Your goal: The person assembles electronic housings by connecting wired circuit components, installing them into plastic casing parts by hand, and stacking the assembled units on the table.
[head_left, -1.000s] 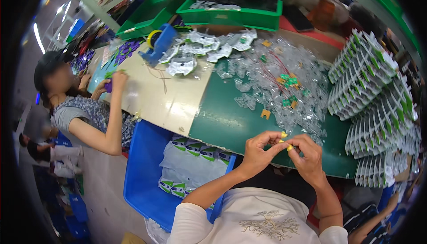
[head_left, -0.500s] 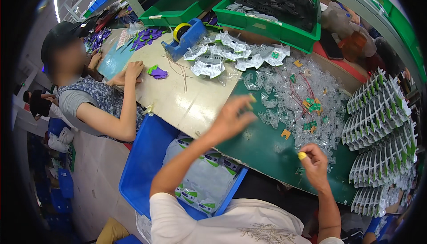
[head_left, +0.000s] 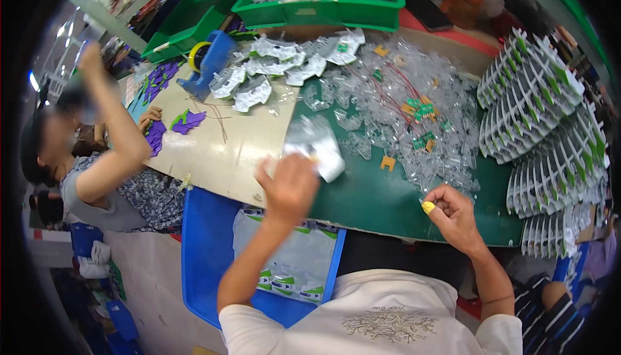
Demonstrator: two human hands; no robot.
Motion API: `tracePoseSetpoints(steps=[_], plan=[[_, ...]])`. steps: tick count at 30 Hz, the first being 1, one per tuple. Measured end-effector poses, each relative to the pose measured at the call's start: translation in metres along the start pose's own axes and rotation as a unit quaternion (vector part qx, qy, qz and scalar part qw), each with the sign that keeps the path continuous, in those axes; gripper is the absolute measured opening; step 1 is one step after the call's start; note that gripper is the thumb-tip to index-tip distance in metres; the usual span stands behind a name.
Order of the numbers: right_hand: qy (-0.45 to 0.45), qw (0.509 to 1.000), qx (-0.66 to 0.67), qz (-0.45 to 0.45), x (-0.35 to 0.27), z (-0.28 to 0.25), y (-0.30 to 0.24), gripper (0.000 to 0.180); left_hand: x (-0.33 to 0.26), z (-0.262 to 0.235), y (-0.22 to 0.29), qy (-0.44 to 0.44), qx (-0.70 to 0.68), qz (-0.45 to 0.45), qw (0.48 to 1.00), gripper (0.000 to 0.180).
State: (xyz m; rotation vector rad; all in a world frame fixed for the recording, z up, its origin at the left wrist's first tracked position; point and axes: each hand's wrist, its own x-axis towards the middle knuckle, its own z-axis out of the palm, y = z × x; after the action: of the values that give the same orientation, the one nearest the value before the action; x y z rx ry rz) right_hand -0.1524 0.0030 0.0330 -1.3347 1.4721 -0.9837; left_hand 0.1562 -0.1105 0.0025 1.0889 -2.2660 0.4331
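Note:
My left hand [head_left: 289, 190], slightly blurred, grips a white plastic shell [head_left: 322, 149] by its near edge, over the seam between the cream and green worktops. The shell is smeared by motion. My right hand [head_left: 451, 212] is closed in a pinch above the near part of the green worktop, a yellow finger cover [head_left: 428, 207] on its thumb. Something tiny may show at its fingertips, too small to name. Ahead of it spreads a heap of transparent plastic pieces [head_left: 446, 154], with green circuit boards [head_left: 424, 110] and red wires on top.
More white shells [head_left: 278, 57] lie beyond my left hand, beside a blue tape dispenser [head_left: 210, 64]. Stacked white-green shells [head_left: 530, 96] rise at right. A blue bin [head_left: 197, 251] stands below the table edge; green trays [head_left: 317, 13] sit behind. A co-worker [head_left: 110, 180] sits at left.
My left hand, empty before, now holds a white shell and is nearer to me. My right hand stays pinched. The view has shifted, and the co-worker has raised an arm.

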Motion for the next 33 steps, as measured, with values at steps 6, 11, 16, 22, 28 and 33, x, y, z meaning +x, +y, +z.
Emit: tracePoseSetpoints(steps=[6,11,16,22,28,33], plan=[[-0.026,0.965,-0.196,-0.174,0.0,0.018,-0.017,0.009,-0.044,-0.02,0.112,-0.091,-0.184,0.042,0.978,0.026],[-0.071,0.931,-0.287,-0.213,0.008,0.038,0.004,0.016,-0.047,-0.008,0.121,-0.135,-0.229,0.002,0.964,0.039],[-0.118,0.867,-0.415,-0.25,0.016,0.048,0.002,0.018,-0.03,-0.011,0.111,-0.164,-0.334,-0.012,0.928,0.037],[-0.118,0.872,-0.402,-0.253,0.013,0.047,0.003,0.017,0.026,0.031,0.06,-0.061,-0.386,-0.18,0.903,0.021],[-0.101,0.884,-0.391,-0.235,0.005,0.049,0.0,0.033,0.059,0.054,0.056,-0.102,-0.24,-0.169,0.95,0.024],[-0.112,0.888,-0.392,-0.214,0.002,0.045,-0.002,0.034,0.042,0.035,0.062,-0.131,-0.264,-0.119,0.948,0.027]])
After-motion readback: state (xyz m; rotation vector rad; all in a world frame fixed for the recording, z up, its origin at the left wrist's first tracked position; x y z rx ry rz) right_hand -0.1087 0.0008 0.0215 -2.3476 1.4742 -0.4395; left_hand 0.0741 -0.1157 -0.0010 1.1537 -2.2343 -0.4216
